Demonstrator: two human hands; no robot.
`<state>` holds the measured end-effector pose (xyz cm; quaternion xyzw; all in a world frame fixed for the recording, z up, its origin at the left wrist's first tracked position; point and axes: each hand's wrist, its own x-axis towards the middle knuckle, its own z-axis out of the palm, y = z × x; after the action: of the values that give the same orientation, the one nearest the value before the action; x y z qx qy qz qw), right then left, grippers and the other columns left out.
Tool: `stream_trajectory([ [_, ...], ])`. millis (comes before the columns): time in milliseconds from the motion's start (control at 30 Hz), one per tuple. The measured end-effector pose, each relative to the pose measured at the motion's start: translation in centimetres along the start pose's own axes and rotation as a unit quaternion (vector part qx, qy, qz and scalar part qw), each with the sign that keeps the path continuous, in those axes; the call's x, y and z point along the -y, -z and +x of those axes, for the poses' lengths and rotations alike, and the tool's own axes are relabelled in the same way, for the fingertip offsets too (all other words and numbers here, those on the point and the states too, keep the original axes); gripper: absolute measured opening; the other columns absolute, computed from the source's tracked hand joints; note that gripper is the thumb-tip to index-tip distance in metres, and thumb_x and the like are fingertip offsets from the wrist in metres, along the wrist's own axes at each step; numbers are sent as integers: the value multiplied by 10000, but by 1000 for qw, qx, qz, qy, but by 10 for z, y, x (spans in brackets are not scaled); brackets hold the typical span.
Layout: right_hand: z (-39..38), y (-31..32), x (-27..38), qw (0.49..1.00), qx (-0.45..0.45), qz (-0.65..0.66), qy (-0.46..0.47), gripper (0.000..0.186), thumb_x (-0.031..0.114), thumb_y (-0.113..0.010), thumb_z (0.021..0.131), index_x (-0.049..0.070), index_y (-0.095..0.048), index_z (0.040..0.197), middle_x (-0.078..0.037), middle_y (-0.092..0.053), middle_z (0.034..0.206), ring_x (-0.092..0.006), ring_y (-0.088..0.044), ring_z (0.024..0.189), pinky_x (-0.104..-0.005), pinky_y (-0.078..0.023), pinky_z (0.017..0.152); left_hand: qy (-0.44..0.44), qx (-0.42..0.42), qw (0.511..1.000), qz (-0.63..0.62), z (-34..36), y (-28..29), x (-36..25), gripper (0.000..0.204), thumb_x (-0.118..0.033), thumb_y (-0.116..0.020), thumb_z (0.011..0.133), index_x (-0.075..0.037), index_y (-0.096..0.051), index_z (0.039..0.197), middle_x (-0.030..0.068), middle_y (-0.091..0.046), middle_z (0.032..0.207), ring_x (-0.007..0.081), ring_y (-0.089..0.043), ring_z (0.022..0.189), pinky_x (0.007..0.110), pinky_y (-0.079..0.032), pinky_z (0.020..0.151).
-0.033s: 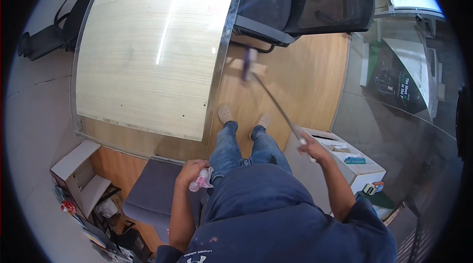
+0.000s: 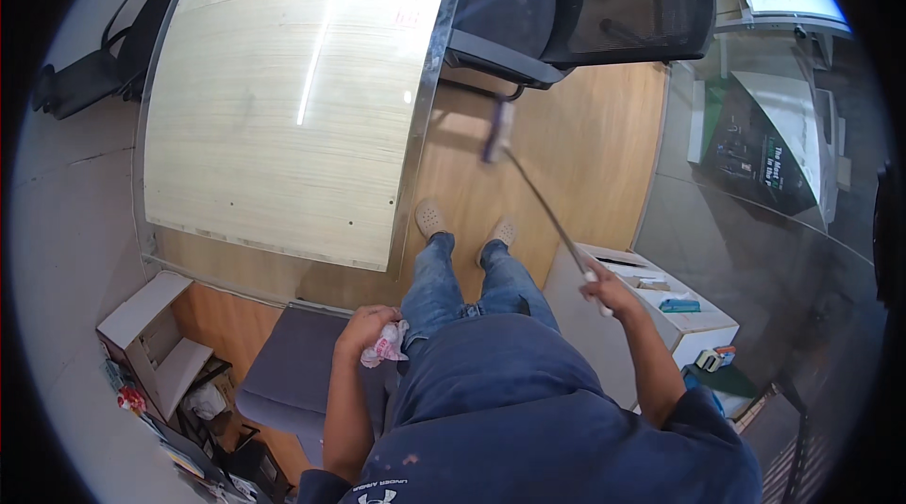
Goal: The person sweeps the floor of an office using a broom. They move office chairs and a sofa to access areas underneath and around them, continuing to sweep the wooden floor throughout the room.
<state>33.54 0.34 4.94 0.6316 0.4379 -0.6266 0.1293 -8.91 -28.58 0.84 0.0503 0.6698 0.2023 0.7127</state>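
Observation:
In my right hand (image 2: 612, 294) is the white grip of a thin-handled tool, fingers wrapped round it. Its dark handle (image 2: 549, 208) slants forward and left to a narrow purple-and-white head (image 2: 498, 131), over the wooden floor between the table and the glass. Blur hides whether that head is a brush or a wiper, and I cannot tell if it touches the floor. My left hand (image 2: 368, 327) is closed on a crumpled white-and-pink cloth (image 2: 387, 345), held beside my left thigh.
A glass-topped pale wooden table (image 2: 274, 126) stands ahead on the left. Beyond the tool head is a black mesh chair (image 2: 510, 4). A white cabinet (image 2: 679, 315) stands by my right arm, a grey padded seat (image 2: 293, 372) by my left. Glass panels (image 2: 689, 183) line the right.
The tool's head has swung right, away from the table edge, and its handle has turned with it. My right hand has shifted slightly. My left hand and the cloth have stayed put.

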Motion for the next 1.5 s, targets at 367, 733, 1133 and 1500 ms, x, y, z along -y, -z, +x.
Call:
stream_trajectory([
  [367, 213, 8, -35, 730, 33, -644, 227, 230, 207, -560, 756, 53, -720, 817, -193, -682, 809, -367, -663, 809, -432, -519, 744, -78, -119, 989, -48, -8, 22, -12, 262, -199, -618, 855, 23, -703, 966, 66, -684, 859, 126, -608, 807, 266, -474, 735],
  [733, 192, -176, 123, 933, 283, -147, 170, 796, 60, -682, 633, 80, -470, 1400, -5, -581, 751, -116, -534, 624, -252, -437, 551, -111, -186, 975, 41, -14, 23, -9, 297, -216, -604, 852, 43, -683, 976, 80, -674, 850, 149, -601, 804, 277, -475, 739],
  [1133, -1, 85, -171, 989, -115, -67, 60, 687, 157, -684, 692, 69, -504, 1349, -170, -672, 925, -274, -646, 826, -364, -519, 719, -83, -102, 965, 225, 14, -30, -131, 314, -248, -595, 821, 41, -684, 906, 96, -655, 779, 195, -584, 728, 319, -460, 694],
  [1500, 198, 327, -277, 925, -322, 36, -200, 267, 171, -633, 684, 10, -703, 886, -213, -689, 957, -330, -676, 885, -396, -542, 769, -96, -167, 942, 274, 43, -177, -302, 328, -226, -605, 850, 47, -661, 1025, 107, -660, 902, 193, -594, 833, 309, -468, 781],
])
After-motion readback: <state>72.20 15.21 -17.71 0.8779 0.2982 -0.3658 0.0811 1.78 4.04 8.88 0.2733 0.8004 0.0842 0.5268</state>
